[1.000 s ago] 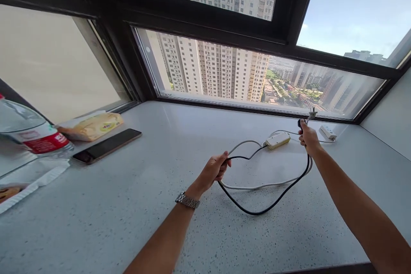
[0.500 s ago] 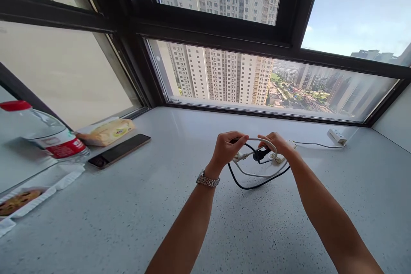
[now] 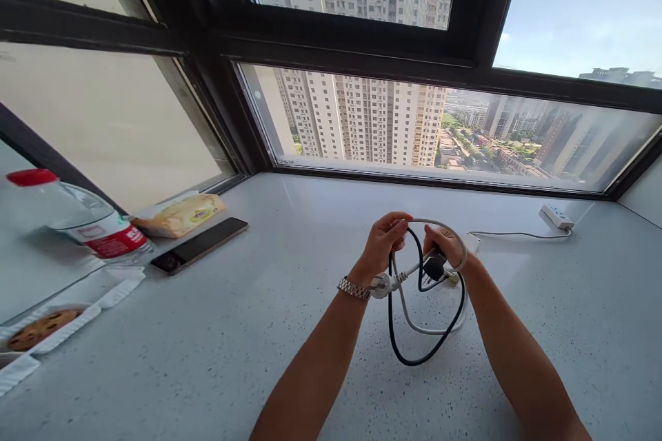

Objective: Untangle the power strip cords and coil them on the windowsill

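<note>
My left hand (image 3: 383, 247), with a metal watch (image 3: 354, 287) on its wrist, pinches a black cable (image 3: 394, 348) and a white cable (image 3: 411, 320) at the top of their loops. The loops hang down over the countertop. Close to the watch dangles a white plug (image 3: 381, 285) with a ribbed neck. My right hand (image 3: 449, 246) is closed at a black plug (image 3: 435, 266), whose prongs point down. The white cable arches across to the right hand's fingers. Behind the right wrist, a pale block (image 3: 472, 242) is partly hidden.
A small white power strip (image 3: 556, 216) with a thin cord lies at the right back. To the left are a phone (image 3: 201, 246), a tissue pack (image 3: 181, 215), a red-capped bottle (image 3: 111, 238) and a cookie (image 3: 44, 329) in a tray. Window frames (image 3: 362, 62) border the countertop (image 3: 207, 358).
Both hands have lifted the cables slightly, and the loops hang lower and longer beneath them. The white plug now dangles by the left wrist. The view has shifted a little.
</note>
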### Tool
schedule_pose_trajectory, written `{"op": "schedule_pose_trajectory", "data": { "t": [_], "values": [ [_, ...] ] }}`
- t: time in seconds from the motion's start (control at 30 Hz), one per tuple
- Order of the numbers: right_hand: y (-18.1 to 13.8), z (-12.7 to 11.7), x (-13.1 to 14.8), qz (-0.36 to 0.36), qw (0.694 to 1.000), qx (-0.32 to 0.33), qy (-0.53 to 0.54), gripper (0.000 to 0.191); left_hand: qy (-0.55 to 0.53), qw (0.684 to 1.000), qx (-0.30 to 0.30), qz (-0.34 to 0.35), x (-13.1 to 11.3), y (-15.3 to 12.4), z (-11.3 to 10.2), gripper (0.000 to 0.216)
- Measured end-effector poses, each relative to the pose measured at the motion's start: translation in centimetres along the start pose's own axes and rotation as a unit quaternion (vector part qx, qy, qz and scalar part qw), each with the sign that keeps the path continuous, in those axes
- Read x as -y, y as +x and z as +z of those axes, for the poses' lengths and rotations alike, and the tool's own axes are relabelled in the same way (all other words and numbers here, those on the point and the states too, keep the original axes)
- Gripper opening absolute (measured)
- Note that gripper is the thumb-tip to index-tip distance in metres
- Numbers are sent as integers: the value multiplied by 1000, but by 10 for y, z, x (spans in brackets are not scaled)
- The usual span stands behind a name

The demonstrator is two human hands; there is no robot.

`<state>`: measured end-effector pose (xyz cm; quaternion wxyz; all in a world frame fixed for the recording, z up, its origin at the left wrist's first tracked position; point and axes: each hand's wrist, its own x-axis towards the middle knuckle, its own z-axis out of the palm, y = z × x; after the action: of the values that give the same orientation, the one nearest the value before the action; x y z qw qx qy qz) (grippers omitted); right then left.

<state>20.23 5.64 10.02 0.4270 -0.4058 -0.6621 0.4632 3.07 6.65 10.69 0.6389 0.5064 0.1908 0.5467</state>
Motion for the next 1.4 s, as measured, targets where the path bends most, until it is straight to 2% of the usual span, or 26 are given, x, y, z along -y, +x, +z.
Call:
{"op": "schedule_pose_trajectory", "data": {
  "t": [0.1, 0.2, 0.27, 0.33, 0.43, 0.57, 0.67, 0.8, 0.9, 1.07, 1.13, 1.23, 1.3, 1.4],
  "values": [
    [1, 14, -2, 6, 998, 6, 63, 66, -85, 996, -31, -1, 13, 1, 15, 34],
    [1, 17, -3, 21, 995, 24, 99, 65, -98, 995, -13, -15, 7, -4, 22, 36],
    [0, 15, -3, 25, 993, 6, 113, 64, -67, 997, 25, -18, -5, -9, 21, 37],
    [-2, 13, -1, 20, 991, -47, 127, 63, -12, 998, 58, -9, -17, -13, 17, 35],
    [-4, 12, 2, 6, 989, -98, 112, 59, 101, 991, 78, 27, -28, -15, 13, 29],
    [-7, 20, -1, -32, 998, -46, 26, 52, 207, 971, 81, 83, -31, -14, 20, 29],
    [-8, 27, -3, -40, 999, -15, 10, 54, 238, 965, 54, 99, -29, -13, 25, 22],
    [-8, 27, 7, 29, 992, -2, 122, 64, 241, 964, 2, 112, -17, -7, 20, 20],
    [-6, 22, 17, 85, 965, 16, 249, 68, 240, 963, -24, 121, -2, -2, 17, 20],
    [-6, 11, 20, 85, 921, -5, 381, 70, 275, 949, -4, 153, 12, -3, 20, 20],
    [-8, 7, 20, 85, 918, -17, 388, 65, 263, 953, 25, 146, 12, -4, 18, 25],
    [-9, 4, 22, 102, 918, -19, 382, 45, 215, 972, 59, 79, 12, -3, 14, 35],
    [-9, 4, 24, 128, 917, -22, 378, 29, 177, 982, 50, 32, 13, 0, 13, 39],
    [-8, 5, 23, 165, 916, -57, 361, 16, 127, 992, -8, 14, 15, 5, 13, 46]
  ]
}}
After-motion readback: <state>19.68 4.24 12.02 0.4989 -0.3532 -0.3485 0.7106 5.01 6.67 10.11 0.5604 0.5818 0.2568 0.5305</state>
